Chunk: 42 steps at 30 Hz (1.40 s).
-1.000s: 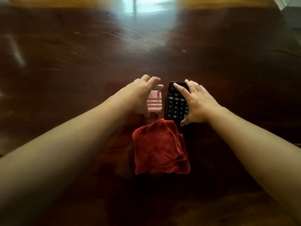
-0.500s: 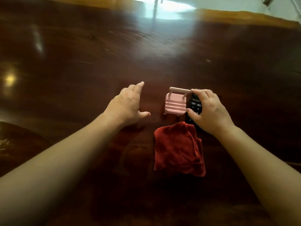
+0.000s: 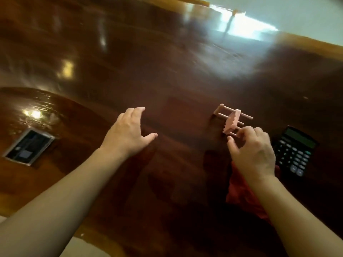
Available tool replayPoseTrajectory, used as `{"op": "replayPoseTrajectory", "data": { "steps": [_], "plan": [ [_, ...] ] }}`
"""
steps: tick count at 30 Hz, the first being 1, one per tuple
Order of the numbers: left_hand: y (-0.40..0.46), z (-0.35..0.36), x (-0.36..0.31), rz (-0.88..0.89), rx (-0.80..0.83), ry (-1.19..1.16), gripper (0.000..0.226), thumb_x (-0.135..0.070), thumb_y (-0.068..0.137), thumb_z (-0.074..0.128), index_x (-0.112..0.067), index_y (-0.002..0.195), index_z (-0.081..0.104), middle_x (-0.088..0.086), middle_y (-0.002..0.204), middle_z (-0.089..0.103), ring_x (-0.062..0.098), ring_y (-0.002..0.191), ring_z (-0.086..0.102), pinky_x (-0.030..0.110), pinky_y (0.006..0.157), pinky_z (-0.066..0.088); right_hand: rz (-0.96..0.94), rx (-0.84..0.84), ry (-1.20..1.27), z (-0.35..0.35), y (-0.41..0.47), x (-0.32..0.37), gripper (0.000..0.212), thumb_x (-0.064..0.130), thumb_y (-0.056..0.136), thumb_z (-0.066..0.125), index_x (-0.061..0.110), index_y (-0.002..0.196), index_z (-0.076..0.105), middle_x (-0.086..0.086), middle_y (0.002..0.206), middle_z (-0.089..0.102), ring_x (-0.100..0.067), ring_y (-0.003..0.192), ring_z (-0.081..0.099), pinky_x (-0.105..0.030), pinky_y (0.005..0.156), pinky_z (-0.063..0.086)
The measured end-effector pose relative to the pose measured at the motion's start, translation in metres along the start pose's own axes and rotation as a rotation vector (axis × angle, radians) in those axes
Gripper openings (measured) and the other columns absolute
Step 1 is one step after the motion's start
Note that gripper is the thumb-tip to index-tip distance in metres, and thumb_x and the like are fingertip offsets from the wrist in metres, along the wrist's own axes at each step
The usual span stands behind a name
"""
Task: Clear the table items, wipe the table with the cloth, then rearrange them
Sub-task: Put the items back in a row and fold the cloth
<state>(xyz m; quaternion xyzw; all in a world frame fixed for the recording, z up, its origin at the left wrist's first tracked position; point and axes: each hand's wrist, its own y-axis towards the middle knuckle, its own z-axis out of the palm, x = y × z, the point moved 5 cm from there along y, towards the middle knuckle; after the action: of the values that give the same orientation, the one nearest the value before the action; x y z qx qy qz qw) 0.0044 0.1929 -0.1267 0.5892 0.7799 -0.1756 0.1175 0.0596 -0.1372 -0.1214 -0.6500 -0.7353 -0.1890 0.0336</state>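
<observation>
Calculator [image 3: 295, 151] now uncovered | right hand [image 3: 254, 154] pinching pink rack [image 3: 232, 121]

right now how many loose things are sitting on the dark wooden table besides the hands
3: a pink slatted stand with wooden dowels at the right hand's fingertips, a black calculator right of it, a red cloth partly under that wrist. More may be hidden.

Your left hand [image 3: 128, 134] and right hand [image 3: 254, 154] are bare, as are both forearms right to the frame's lower edge: no sleeves, no gloves. No watch, ring or band shows on either wrist or on your fingers [image 3: 136, 113].
</observation>
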Motion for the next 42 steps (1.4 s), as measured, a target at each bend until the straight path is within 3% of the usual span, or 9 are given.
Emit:
{"op": "replayPoseTrajectory", "data": {
  "steps": [4, 7, 11, 16, 22, 27, 31, 35, 42],
  "plan": [
    [-0.016, -0.015, 0.048, -0.075, -0.072, 0.013, 0.087, -0.056, 0.074, 0.075, -0.016, 0.143, 0.040, 0.010, 0.138, 0.051, 0.031, 0.126, 0.048, 0.045, 0.102, 0.043, 0.147, 0.028, -0.002, 0.017, 0.022, -0.006, 0.067, 0.034, 0.072, 0.089, 0.014, 0.124, 0.051, -0.019, 0.122, 0.050, -0.041, 0.115, 0.045, -0.055, 0.091, 0.048],
    [-0.015, -0.012, 0.057, -0.091, -0.049, 0.032, 0.089, -0.056, 0.073, 0.075, -0.017, 0.144, 0.038, 0.011, 0.139, 0.050, 0.033, 0.126, 0.048, 0.049, 0.099, 0.045, 0.131, 0.216, -0.064, 0.032, 0.052, -0.001, 0.105, 0.047, 0.067, 0.089, 0.021, 0.152, 0.033, -0.015, 0.150, 0.034, -0.037, 0.138, 0.029, -0.052, 0.110, 0.037],
    [0.003, -0.005, 0.033, -0.017, -0.016, 0.016, 0.089, -0.055, 0.073, 0.077, -0.019, 0.145, 0.039, 0.009, 0.138, 0.050, 0.032, 0.125, 0.048, 0.048, 0.099, 0.044, 0.029, 0.467, -0.174, 0.049, 0.077, 0.003, 0.126, 0.052, 0.066, 0.088, 0.035, 0.161, 0.007, -0.010, 0.168, 0.011, -0.030, 0.152, 0.009, -0.047, 0.118, 0.027],
    [0.032, 0.009, -0.030, 0.149, 0.002, -0.017, 0.088, -0.056, 0.074, 0.075, -0.020, 0.146, 0.038, 0.005, 0.139, 0.050, 0.029, 0.127, 0.047, 0.047, 0.100, 0.044, -0.037, 0.478, -0.157, 0.049, 0.087, -0.002, 0.115, 0.043, 0.072, 0.084, 0.032, 0.162, 0.014, -0.008, 0.165, 0.024, -0.029, 0.150, 0.018, -0.043, 0.118, 0.029],
    [0.052, 0.030, -0.081, 0.227, 0.026, -0.045, 0.087, -0.055, 0.074, 0.075, -0.022, 0.146, 0.039, 0.003, 0.138, 0.051, 0.027, 0.127, 0.047, 0.044, 0.101, 0.044, -0.104, 0.444, -0.106, 0.047, 0.092, -0.010, 0.066, 0.034, 0.086, 0.070, 0.030, 0.147, 0.044, 0.001, 0.144, 0.050, -0.026, 0.130, 0.041, -0.042, 0.102, 0.044],
    [0.055, 0.046, -0.098, 0.251, 0.050, -0.036, 0.087, -0.055, 0.074, 0.076, -0.023, 0.146, 0.039, 0.002, 0.137, 0.052, 0.026, 0.125, 0.048, 0.043, 0.100, 0.044, 0.141, 0.417, 0.323, 0.033, 0.089, -0.055, 0.087, 0.040, 0.065, 0.089, 0.031, 0.141, 0.047, 0.007, 0.127, 0.050, -0.012, 0.112, 0.052, -0.031, 0.093, 0.047],
    [0.051, 0.053, -0.094, 0.231, 0.071, -0.041, 0.087, -0.053, 0.074, 0.077, -0.023, 0.146, 0.039, 0.002, 0.139, 0.051, 0.026, 0.126, 0.048, 0.044, 0.099, 0.045, 0.291, 0.411, 0.562, 0.029, 0.073, -0.091, 0.077, 0.029, 0.057, 0.087, 0.029, 0.127, 0.054, 0.005, 0.123, 0.054, -0.009, 0.100, 0.066, -0.028, 0.082, 0.059],
    [0.047, 0.059, -0.100, 0.238, 0.091, -0.044, 0.088, -0.053, 0.074, 0.077, -0.022, 0.147, 0.038, 0.003, 0.141, 0.050, 0.027, 0.128, 0.047, 0.045, 0.100, 0.045, 0.409, 0.457, 0.738, 0.030, 0.052, -0.125, 0.074, 0.005, 0.067, 0.089, 0.027, 0.128, 0.054, 0.001, 0.124, 0.062, -0.017, 0.103, 0.070, -0.042, 0.078, 0.064],
    [0.045, 0.064, -0.100, 0.235, 0.099, -0.045, 0.087, -0.052, 0.075, 0.076, -0.023, 0.147, 0.036, 0.002, 0.141, 0.050, 0.026, 0.128, 0.046, 0.045, 0.100, 0.045, 0.408, 0.476, 0.806, 0.036, 0.037, -0.142, 0.076, 0.005, 0.065, 0.089, 0.039, 0.124, 0.056, 0.008, 0.127, 0.060, -0.011, 0.113, 0.066, -0.025, 0.077, 0.060]
  ]
}}
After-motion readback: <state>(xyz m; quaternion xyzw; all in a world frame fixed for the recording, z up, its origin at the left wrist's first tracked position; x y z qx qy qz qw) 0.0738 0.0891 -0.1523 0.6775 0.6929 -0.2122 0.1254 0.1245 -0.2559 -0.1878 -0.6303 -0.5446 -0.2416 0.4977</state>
